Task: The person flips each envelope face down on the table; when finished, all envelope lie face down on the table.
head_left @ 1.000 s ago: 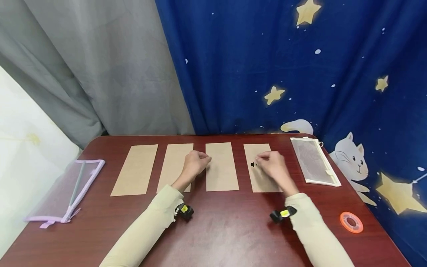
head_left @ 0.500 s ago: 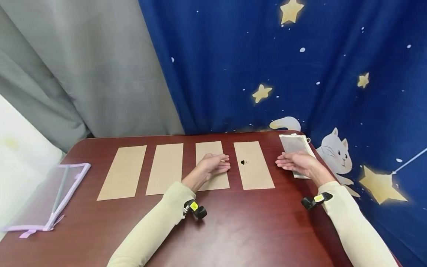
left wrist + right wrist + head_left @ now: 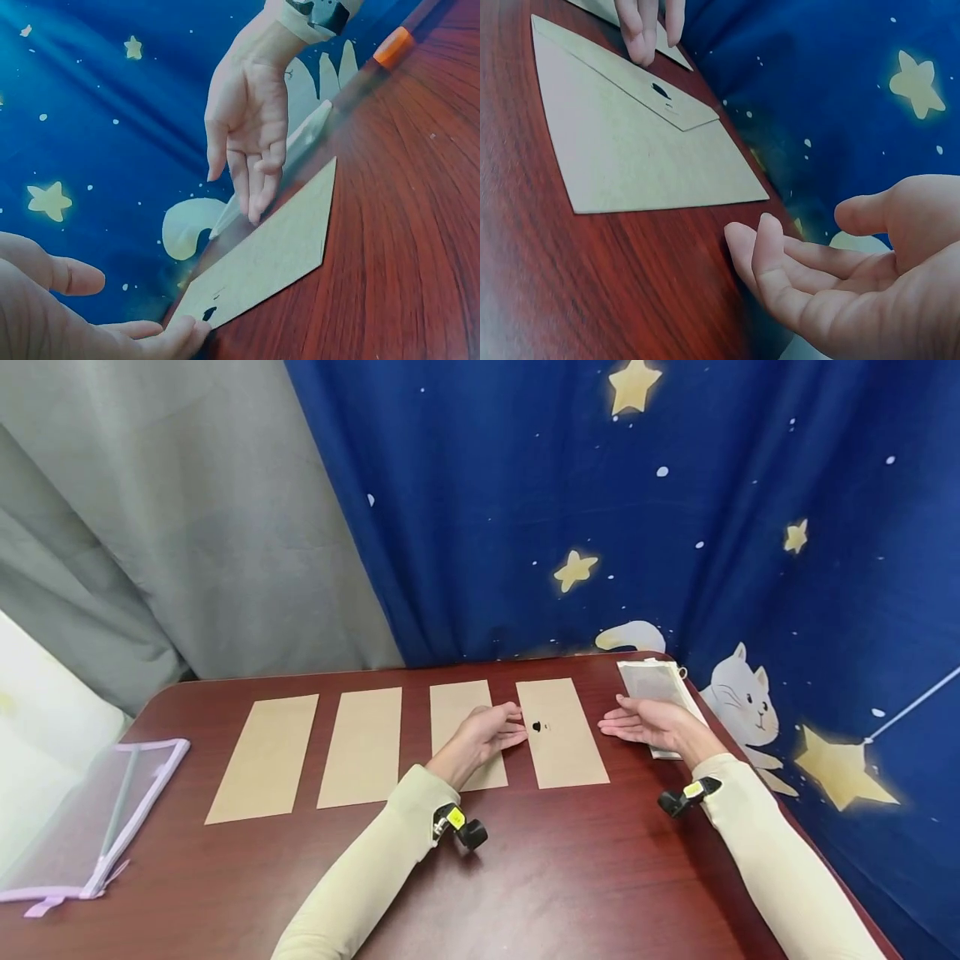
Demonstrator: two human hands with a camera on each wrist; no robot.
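Observation:
A brown paper envelope [image 3: 570, 752] lies flat at the right end of a row of similar brown envelopes. Its flap and a small black mark [image 3: 661, 91] show in the right wrist view. My left hand [image 3: 483, 735] holds nothing, fingers loosely extended over the envelope [image 3: 452, 693] to the left. Its fingertips reach the marked envelope's left edge; whether they touch, I cannot tell. On the other side, my right hand [image 3: 656, 724] is apart from the marked envelope, palm turned inward and fingers relaxed. It partly hides a white-edged mesh pouch [image 3: 648, 681].
Two more brown envelopes, one mid-left [image 3: 363, 743] and one far left [image 3: 266, 760], lie on the dark red table [image 3: 555, 868]. A lilac-edged mesh pouch [image 3: 82, 827] rests at the left edge. An orange ring [image 3: 394, 46] sits near the table's right edge. Curtains [image 3: 480, 527] hang behind.
One second ago both hands had bent fingers, the right one over the marked envelope. That hand moved right off it and its fingers straightened. The left hand opened and shifted right. The head view turned right.

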